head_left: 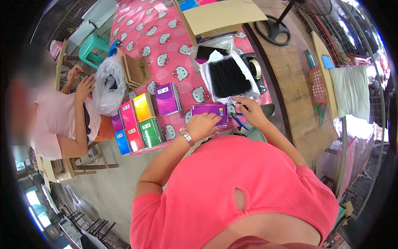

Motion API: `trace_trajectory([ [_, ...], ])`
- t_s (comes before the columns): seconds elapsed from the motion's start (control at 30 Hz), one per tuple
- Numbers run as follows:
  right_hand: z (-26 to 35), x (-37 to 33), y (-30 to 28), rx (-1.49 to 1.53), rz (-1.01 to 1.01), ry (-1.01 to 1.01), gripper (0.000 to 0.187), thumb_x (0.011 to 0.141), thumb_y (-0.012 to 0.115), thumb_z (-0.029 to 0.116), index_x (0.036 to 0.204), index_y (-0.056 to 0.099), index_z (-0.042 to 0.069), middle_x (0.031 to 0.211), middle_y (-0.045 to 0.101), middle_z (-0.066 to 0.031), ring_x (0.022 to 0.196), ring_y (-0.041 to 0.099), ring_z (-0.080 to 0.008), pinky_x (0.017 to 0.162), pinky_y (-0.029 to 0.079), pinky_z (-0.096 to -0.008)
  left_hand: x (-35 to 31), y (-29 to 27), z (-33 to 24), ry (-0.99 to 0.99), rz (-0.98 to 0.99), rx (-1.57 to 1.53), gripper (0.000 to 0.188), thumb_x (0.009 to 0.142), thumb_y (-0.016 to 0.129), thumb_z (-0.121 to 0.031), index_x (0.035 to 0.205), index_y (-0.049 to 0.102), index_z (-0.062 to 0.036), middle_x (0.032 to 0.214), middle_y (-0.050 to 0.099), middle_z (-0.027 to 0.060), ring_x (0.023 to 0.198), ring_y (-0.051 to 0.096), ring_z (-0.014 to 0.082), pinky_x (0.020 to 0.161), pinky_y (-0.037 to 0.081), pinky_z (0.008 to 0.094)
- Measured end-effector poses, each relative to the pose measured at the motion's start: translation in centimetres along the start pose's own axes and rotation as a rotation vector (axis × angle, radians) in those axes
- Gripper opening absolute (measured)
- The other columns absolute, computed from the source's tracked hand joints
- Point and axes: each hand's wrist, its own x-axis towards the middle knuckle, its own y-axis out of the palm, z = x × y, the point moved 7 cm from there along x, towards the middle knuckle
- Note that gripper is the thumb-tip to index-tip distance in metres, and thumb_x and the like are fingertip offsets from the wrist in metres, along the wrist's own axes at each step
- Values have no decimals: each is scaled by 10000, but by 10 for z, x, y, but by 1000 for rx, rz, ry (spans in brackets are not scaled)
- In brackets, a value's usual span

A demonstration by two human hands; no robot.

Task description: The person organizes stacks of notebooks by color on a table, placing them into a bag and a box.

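Pink shirt (215,178) closest, and there's the left hand (203,125), fingers loosely bent, on a purple notebook (212,109) at the near edge of the worktop (159,76)! Right hand (250,111) beside black coils (230,78), grip unclear. Looks like coil-binding; next seemingly calls for careful alignment.

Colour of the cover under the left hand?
Purple cover, with a small multicoloured patch; head view, the only one.

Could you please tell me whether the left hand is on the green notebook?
No, the left hand is on a purple cover, apart from the green notebook.
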Motion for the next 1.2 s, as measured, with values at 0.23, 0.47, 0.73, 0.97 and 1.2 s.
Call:
trace_trajectory([
  [0.23,-2,-27,11,20,9,52,273,902,586,99,1165,653,66,853,582,-122,769,575,-253,704,469,-339,2,-11,-2,47,-35,-12,283,798,656,-245,1047,648,-110,999,646,35,842,637,234,686,535,384],
  [0.47,27,-30,8,-38,-59,27,268,876,620,136,1133,666,76,855,566,-115,786,558,-270,713,455,-365,9,-34,-2,-6,-346,144,183,825,613,-178,982,618,-85,943,626,74,865,600,249,805,448,395],
  [0.73,39,-24,6,-167,-279,-156,243,792,688,84,1033,686,113,850,552,-88,829,546,-268,775,431,-399,14,-35,-2,-65,-445,112,161,822,628,-187,927,575,-78,876,567,79,879,545,263,832,399,409],
  [0.97,40,-22,13,-76,-168,-237,268,772,671,8,1022,667,103,888,564,-93,840,572,-279,748,468,-379,13,-34,-1,-76,-444,38,163,811,640,-171,888,551,-57,879,555,105,883,535,293,833,403,432],
  [1.2,33,-16,19,-119,8,-187,371,816,614,1,1177,596,85,1015,545,-139,839,589,-330,696,497,-419,17,-36,-6,-62,-476,71,226,806,638,-157,995,574,-51,967,591,112,973,552,293,936,394,450],
])
